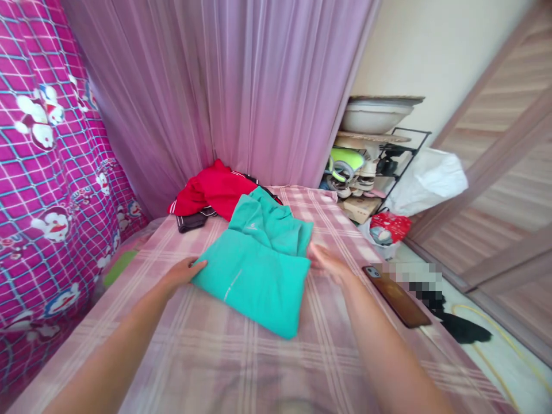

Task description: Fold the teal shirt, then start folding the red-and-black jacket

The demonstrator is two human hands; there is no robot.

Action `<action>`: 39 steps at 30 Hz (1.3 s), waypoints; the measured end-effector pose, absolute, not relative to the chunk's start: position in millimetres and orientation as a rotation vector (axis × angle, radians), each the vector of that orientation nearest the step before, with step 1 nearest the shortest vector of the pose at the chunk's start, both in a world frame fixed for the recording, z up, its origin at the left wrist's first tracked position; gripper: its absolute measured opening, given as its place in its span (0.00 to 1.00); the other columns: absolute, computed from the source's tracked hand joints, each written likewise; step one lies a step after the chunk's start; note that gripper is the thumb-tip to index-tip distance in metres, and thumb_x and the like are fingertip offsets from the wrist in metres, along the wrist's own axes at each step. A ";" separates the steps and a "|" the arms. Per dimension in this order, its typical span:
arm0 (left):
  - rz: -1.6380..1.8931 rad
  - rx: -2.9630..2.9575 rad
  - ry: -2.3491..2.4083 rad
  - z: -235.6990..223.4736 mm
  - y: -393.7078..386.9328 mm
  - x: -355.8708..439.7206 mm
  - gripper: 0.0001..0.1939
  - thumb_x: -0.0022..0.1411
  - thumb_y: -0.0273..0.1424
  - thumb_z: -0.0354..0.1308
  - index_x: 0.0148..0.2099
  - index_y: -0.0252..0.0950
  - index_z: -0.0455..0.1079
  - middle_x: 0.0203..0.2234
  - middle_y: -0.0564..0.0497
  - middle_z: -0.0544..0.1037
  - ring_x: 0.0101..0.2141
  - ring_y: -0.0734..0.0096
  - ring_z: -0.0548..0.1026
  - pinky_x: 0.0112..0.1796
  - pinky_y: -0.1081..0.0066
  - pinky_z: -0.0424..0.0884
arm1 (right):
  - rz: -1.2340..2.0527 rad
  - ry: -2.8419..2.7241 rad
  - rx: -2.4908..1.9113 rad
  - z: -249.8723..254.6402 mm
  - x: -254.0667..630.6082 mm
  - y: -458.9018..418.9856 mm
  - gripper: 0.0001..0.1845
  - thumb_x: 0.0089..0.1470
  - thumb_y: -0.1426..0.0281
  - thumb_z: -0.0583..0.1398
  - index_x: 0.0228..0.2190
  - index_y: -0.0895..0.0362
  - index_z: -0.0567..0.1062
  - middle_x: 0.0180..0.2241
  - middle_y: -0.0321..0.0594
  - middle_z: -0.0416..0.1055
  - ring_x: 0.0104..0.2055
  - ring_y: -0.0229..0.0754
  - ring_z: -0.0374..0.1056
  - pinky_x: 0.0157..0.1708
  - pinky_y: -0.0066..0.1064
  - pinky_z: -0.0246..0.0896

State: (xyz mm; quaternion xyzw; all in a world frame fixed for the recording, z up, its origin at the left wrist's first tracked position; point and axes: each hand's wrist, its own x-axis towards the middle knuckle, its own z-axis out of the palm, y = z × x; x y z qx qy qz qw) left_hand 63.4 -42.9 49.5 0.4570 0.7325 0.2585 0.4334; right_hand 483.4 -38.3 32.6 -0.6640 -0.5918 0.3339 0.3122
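Note:
A teal shirt (254, 282) lies folded over on the plaid bedsheet (207, 356), with small white lettering on its near panel. The farther part is rumpled and reaches the red clothes behind it. My left hand (183, 272) pinches the shirt's left edge, thumb on top of the cloth and the other fingers partly hidden. On the opposite side, my right hand (328, 261) is beside the right edge, fingers stretched out and slightly blurred, gripping nothing.
Behind the shirt is a pile of red clothing (211, 187) with dark pieces. A brown phone (397, 296) lies near the bed's right edge. Purple curtains (241, 86) hang at the back, a pink patterned cloth (52, 172) at left. A shoe rack (401, 172) stands beyond right.

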 end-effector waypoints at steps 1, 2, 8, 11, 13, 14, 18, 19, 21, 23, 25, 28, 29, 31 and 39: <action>0.633 1.158 1.832 47.1 -43.0 65.7 0.22 0.51 0.45 0.63 0.45 0.37 0.75 0.43 0.44 0.81 0.45 0.53 0.78 0.36 0.65 0.76 | 1.022 -1.531 -1.687 22.0 480.1 -52.5 0.29 0.60 0.49 0.54 0.57 0.49 0.69 0.49 0.44 0.77 0.50 0.49 0.73 0.46 0.42 0.69; 0.633 1.174 1.839 43.8 -44.7 67.5 0.20 0.50 0.44 0.63 0.42 0.38 0.76 0.41 0.44 0.82 0.44 0.53 0.78 0.36 0.65 0.76 | 1.117 -1.512 -1.630 13.4 475.4 -63.3 0.30 0.58 0.49 0.56 0.58 0.49 0.68 0.48 0.43 0.77 0.49 0.48 0.74 0.44 0.41 0.71; 0.680 1.214 1.777 28.8 -78.1 76.7 0.19 0.45 0.45 0.63 0.37 0.38 0.76 0.37 0.47 0.83 0.42 0.53 0.78 0.39 0.64 0.74 | 1.299 -1.364 -1.485 6.3 454.2 -65.8 0.27 0.48 0.63 0.66 0.51 0.52 0.73 0.47 0.42 0.78 0.48 0.50 0.75 0.45 0.42 0.73; 0.604 1.224 1.612 31.3 -106.5 83.1 0.19 0.42 0.46 0.64 0.35 0.40 0.76 0.36 0.49 0.83 0.41 0.56 0.79 0.39 0.66 0.74 | 1.339 -1.339 -1.473 17.9 464.7 -58.1 0.20 0.45 0.65 0.66 0.43 0.54 0.76 0.45 0.44 0.79 0.48 0.52 0.75 0.48 0.43 0.71; 0.466 1.237 1.510 36.2 -124.3 84.6 0.19 0.40 0.46 0.66 0.34 0.41 0.76 0.34 0.51 0.83 0.38 0.57 0.79 0.36 0.68 0.73 | 1.351 -1.402 -1.434 23.2 478.4 -58.6 0.21 0.42 0.64 0.67 0.41 0.54 0.77 0.46 0.44 0.79 0.48 0.52 0.75 0.48 0.42 0.71; 0.378 1.249 1.472 39.3 -130.8 84.2 0.19 0.39 0.46 0.67 0.34 0.42 0.77 0.33 0.51 0.83 0.37 0.58 0.79 0.33 0.69 0.72 | 1.367 -1.445 -1.410 24.3 485.6 -60.1 0.23 0.41 0.63 0.68 0.42 0.54 0.77 0.46 0.43 0.79 0.48 0.52 0.75 0.49 0.42 0.71; 0.279 1.331 1.509 51.9 -126.3 82.2 0.28 0.39 0.51 0.67 0.40 0.40 0.77 0.32 0.48 0.82 0.35 0.59 0.78 0.30 0.70 0.70 | 1.206 -1.562 -1.553 19.5 503.7 -66.8 0.25 0.43 0.60 0.68 0.45 0.54 0.77 0.47 0.44 0.78 0.49 0.51 0.74 0.49 0.41 0.69; 0.341 1.350 1.563 54.0 -117.5 84.1 0.32 0.40 0.53 0.65 0.44 0.39 0.76 0.35 0.46 0.82 0.36 0.58 0.79 0.31 0.69 0.70 | 1.084 -1.577 -1.655 17.6 504.2 -67.8 0.24 0.45 0.59 0.67 0.45 0.54 0.77 0.46 0.44 0.78 0.49 0.51 0.73 0.48 0.41 0.69; 0.487 1.391 1.682 55.1 -95.3 92.4 0.38 0.42 0.56 0.63 0.52 0.37 0.73 0.43 0.43 0.81 0.41 0.55 0.79 0.33 0.68 0.71 | 0.820 -1.635 -1.869 15.1 501.5 -69.1 0.22 0.49 0.56 0.64 0.43 0.54 0.78 0.46 0.45 0.78 0.49 0.53 0.73 0.49 0.41 0.67; 0.558 1.461 1.766 51.9 -73.4 104.6 0.39 0.44 0.56 0.61 0.53 0.36 0.72 0.47 0.41 0.79 0.44 0.53 0.78 0.38 0.66 0.72 | 0.613 -1.717 -2.030 14.9 496.2 -70.9 0.23 0.52 0.52 0.62 0.44 0.55 0.78 0.46 0.48 0.78 0.50 0.55 0.72 0.49 0.43 0.66; 0.564 1.545 1.813 45.4 -57.5 115.9 0.34 0.45 0.54 0.62 0.49 0.36 0.74 0.46 0.41 0.80 0.46 0.51 0.76 0.43 0.64 0.70 | 0.488 -1.767 -2.086 16.1 491.1 -72.8 0.25 0.53 0.52 0.61 0.45 0.55 0.78 0.47 0.50 0.77 0.50 0.56 0.72 0.49 0.42 0.65; 0.639 1.594 1.845 34.2 -48.3 123.4 0.28 0.44 0.50 0.63 0.44 0.38 0.75 0.40 0.45 0.80 0.45 0.53 0.76 0.45 0.63 0.69 | 0.503 -1.729 -1.940 16.6 487.3 -72.1 0.22 0.51 0.57 0.63 0.46 0.54 0.77 0.46 0.47 0.77 0.48 0.53 0.73 0.48 0.40 0.65; 0.713 1.578 1.817 30.7 -47.9 123.2 0.28 0.45 0.50 0.63 0.44 0.38 0.75 0.38 0.47 0.80 0.43 0.55 0.76 0.43 0.64 0.69 | 0.565 -1.693 -1.829 15.5 487.2 -70.3 0.22 0.51 0.59 0.63 0.47 0.54 0.77 0.46 0.46 0.78 0.47 0.51 0.73 0.47 0.39 0.66; 0.893 1.480 1.680 24.5 -48.7 120.5 0.30 0.45 0.53 0.62 0.46 0.38 0.74 0.34 0.50 0.78 0.38 0.61 0.75 0.39 0.66 0.70 | 0.710 -1.584 -1.590 10.6 487.8 -64.3 0.25 0.53 0.58 0.61 0.50 0.54 0.74 0.45 0.44 0.78 0.44 0.48 0.74 0.45 0.38 0.68; 0.858 1.331 1.676 1.2 -42.7 111.8 0.34 0.44 0.53 0.64 0.49 0.37 0.72 0.38 0.45 0.79 0.41 0.58 0.77 0.40 0.64 0.71 | 0.580 -1.619 -1.802 -26.2 489.0 -49.7 0.25 0.51 0.58 0.62 0.49 0.55 0.76 0.45 0.46 0.78 0.47 0.52 0.74 0.48 0.43 0.67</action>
